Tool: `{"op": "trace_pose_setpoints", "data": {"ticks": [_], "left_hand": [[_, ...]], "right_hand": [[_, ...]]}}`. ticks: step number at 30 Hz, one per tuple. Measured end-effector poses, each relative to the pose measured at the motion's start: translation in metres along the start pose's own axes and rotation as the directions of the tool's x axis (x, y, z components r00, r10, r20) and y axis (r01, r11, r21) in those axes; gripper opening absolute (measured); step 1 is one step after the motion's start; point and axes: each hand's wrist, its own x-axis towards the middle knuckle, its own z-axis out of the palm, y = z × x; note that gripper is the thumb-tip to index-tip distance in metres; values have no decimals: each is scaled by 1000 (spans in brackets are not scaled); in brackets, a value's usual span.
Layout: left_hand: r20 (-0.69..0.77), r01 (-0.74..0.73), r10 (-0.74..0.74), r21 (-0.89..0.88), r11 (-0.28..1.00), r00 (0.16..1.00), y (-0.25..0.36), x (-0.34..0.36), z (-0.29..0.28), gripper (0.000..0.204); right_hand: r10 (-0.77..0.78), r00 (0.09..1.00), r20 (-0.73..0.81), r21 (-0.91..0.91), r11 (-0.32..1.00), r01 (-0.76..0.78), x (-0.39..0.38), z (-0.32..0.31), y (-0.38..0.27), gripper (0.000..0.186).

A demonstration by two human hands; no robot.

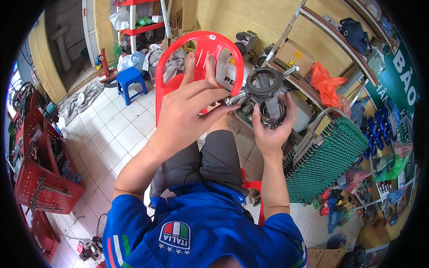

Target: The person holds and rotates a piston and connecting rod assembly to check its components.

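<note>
In front of my chest I hold a dark metal part [263, 85] with a round ring at its far end, a grey shaft through the middle and a toothed or grooved collar at the near end. A silver bolt [291, 70] sticks out of the ring's right side, and another bolt [235, 98] out of its left. My left hand [192, 109] is closed, pinching the left bolt's head between thumb and fingers. Cupped round the collar from below, my right hand [275, 129] grips the part with fingers and thumb on opposite sides.
My feet rest on a red plastic chair [163, 76] ahead. A blue stool [131, 85] stands left of it, and a red tool cart [44, 183] is farther left. On the right are a green woven chair [326, 161], shelving and an orange bag [326, 82].
</note>
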Motion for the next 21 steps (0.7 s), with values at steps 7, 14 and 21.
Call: {"op": "trace_pose_setpoints", "data": {"ticks": [7, 14, 21], "left_hand": [[341, 488, -357, -490, 722, 870, 2, -1, -9, 30], [417, 558, -382, -482, 676, 824, 5, -3, -10, 34], [-85, -3, 0, -30, 1000, 996, 2, -3, 6, 27]], "right_hand": [[4, 999, -35, 23, 1000, -3, 0, 2, -1, 85], [58, 997, -46, 0, 998, -58, 0, -2, -3, 79], [102, 993, -54, 25, 995, -101, -6, 0, 1, 77]]}}
